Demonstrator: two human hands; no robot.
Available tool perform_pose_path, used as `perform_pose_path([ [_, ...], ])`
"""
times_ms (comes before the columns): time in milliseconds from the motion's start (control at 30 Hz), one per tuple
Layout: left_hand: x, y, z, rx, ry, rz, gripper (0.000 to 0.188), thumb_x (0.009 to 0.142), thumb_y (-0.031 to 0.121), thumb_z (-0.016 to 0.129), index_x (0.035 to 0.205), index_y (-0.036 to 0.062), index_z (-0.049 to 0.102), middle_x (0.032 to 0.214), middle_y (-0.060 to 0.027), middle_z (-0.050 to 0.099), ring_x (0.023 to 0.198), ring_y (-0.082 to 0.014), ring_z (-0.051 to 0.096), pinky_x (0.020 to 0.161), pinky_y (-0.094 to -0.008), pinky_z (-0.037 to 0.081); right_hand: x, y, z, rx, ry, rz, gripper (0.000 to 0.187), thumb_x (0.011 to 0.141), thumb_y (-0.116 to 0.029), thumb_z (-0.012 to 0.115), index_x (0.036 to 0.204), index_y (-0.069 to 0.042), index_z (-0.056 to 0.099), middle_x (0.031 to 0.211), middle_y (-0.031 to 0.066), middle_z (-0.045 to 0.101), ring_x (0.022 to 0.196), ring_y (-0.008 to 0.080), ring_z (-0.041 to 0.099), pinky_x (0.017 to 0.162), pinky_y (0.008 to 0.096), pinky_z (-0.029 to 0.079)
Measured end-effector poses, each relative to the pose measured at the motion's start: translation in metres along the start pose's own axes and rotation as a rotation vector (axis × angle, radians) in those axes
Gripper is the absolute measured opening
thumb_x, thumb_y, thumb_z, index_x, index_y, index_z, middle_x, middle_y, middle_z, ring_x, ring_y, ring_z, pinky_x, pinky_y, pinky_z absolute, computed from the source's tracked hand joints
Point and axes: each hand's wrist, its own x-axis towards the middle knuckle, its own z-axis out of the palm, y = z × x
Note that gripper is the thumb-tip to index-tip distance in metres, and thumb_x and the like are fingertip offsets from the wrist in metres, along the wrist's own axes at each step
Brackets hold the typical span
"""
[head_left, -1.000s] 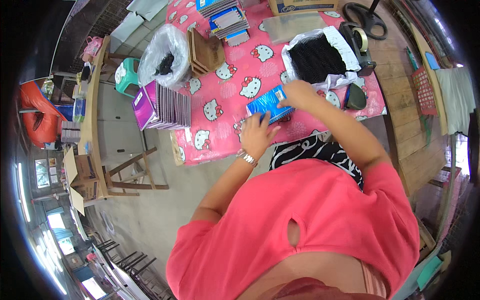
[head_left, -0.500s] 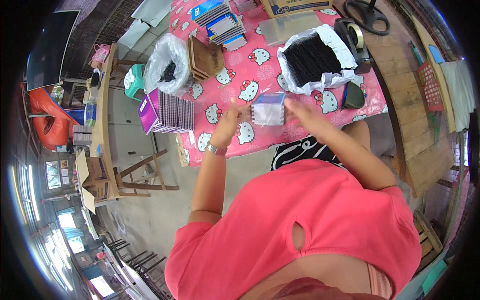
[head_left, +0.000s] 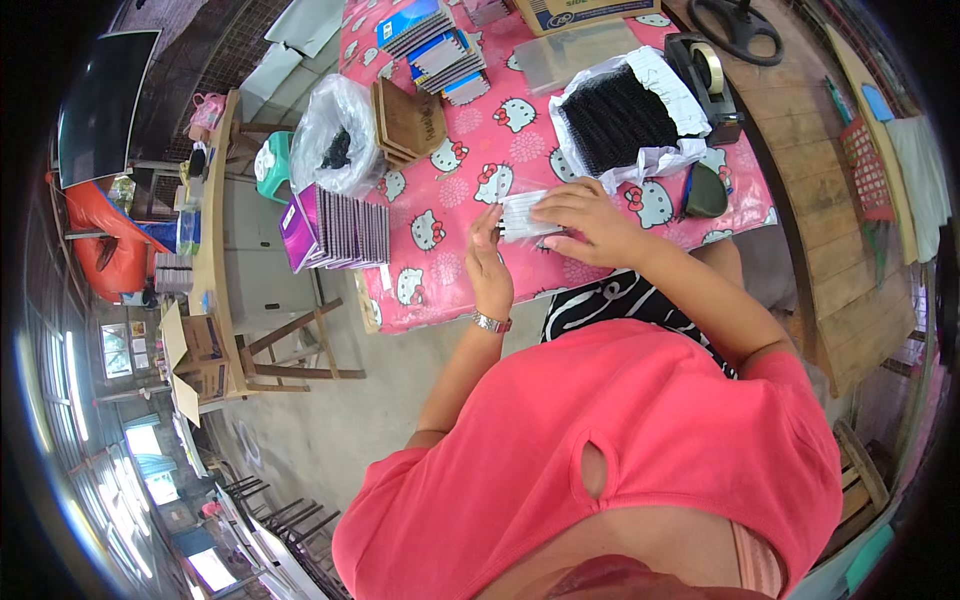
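A small stack of spiral notebooks [head_left: 519, 217] lies on the pink table in front of me, its white page edges up and a dark coil at its left side. Clear plastic seems to show around it. My left hand [head_left: 488, 272], with a metal watch on the wrist, holds the stack's left end with its fingers against the coil. From the right, my right hand [head_left: 592, 226] grips the stack, fingers laid over the top and thumb at the near side. The lower part of the stack is hidden by this hand.
Purple spiral notebooks [head_left: 340, 230] stand in a row at the left, beside a plastic bag [head_left: 335, 110] and brown wooden pieces [head_left: 410, 120]. Blue notebooks [head_left: 440, 55] lie farther back. Black coils [head_left: 620, 115] rest in white paper near a tape dispenser [head_left: 712, 85].
The stack has been turned, so white page edges show where a blue cover showed. My left hand has moved right against it, and my right hand has come over its top.
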Motion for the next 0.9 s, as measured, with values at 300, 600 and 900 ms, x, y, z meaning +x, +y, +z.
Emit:
perform_pose_path([
  [300,0.016,0.016,-0.003,0.760,-0.156,0.530,0.058,0.095,0.051,0.040,0.115,0.0032,0.064,0.119,-0.0186,0.053,0.106,-0.0323,0.052,0.095,-0.0415,0.039,0.012,-0.006,-0.007,-0.259,-0.172,-0.015,0.054,0.075,-0.058,0.065,0.118,-0.026,0.065,0.147,0.0146,0.035,0.140,0.0414,0.019,0.109,0.0620,0.004],
  [600,0.000,0.020,0.011,0.856,-0.282,0.491,0.068,0.084,0.056,0.056,0.123,0.0007,0.055,0.122,-0.0225,0.051,0.119,-0.0388,0.046,0.100,-0.0477,0.037,-0.046,0.123,-0.139,-0.490,0.951,0.932,0.040,0.082,-0.032,0.064,0.111,-0.006,0.063,0.107,0.0234,0.061,0.106,0.0363,0.057,0.091,0.0444,0.045],
  [900,-0.009,0.025,0.027,1.098,-0.281,0.585,0.074,0.074,0.052,0.070,0.137,0.0216,0.047,0.132,-0.0289,0.041,0.127,-0.0462,0.037,0.104,-0.0523,0.033,-0.104,0.171,-0.174,0.696,0.977,0.864,0.014,0.090,-0.016,0.059,0.095,-0.003,0.062,0.083,0.0032,0.059,0.066,0.0136,0.054,0.065,0.0272,0.048],
])
